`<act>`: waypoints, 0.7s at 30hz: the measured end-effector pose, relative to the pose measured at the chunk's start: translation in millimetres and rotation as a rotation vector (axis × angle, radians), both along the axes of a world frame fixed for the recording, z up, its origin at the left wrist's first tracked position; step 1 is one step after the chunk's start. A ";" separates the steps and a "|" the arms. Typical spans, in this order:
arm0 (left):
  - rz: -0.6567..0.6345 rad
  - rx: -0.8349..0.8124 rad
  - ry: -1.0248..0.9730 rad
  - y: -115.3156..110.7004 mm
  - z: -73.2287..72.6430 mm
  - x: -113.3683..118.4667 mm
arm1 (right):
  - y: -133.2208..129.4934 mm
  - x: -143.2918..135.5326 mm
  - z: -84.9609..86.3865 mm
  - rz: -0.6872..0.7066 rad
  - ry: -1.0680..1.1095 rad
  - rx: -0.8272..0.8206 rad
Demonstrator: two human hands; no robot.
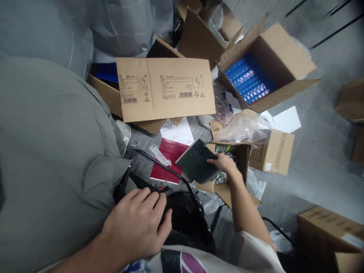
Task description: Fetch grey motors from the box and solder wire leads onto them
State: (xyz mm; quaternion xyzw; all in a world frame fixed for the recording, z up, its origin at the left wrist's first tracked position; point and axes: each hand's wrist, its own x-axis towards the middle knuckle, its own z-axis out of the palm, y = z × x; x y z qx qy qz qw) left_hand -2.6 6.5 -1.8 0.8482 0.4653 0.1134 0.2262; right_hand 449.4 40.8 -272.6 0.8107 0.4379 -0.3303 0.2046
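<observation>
My right hand [223, 162] grips a thin dark green notebook [196, 161] by its edge, fingers closed on it. The notebook is tilted above the floor, partly over an open cardboard box [243, 159] that holds several small green-and-white packets. Below and left of the notebook lies a dark red booklet [170, 151] with a torn white strip [160, 155] on it. My left hand [139, 220] is curled beside a black chair or bag [182, 220]. Its fingers bend downward, and whatever they may hold is hidden.
A flattened cardboard piece [176, 89] with barcodes covers a carton. An open box [284, 76] holds several blue items. Crumpled clear plastic [241, 127] lies before a closed box [280, 151]. A black tube [170, 167] crosses near the booklet. Grey fabric [57, 151] fills the left.
</observation>
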 end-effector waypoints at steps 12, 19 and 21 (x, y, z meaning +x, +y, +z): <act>0.001 -0.006 0.002 1.5 0.2 0.0 | 65.4 77.1 26.5 -0.528 -0.078 0.759; -0.007 0.008 -0.004 0.5 -1.3 -0.6 | -18.8 38.1 -15.8 -0.453 -0.213 0.546; -0.009 0.006 -0.004 0.8 -0.9 -1.0 | -22.4 32.7 -25.3 -0.420 -0.149 0.447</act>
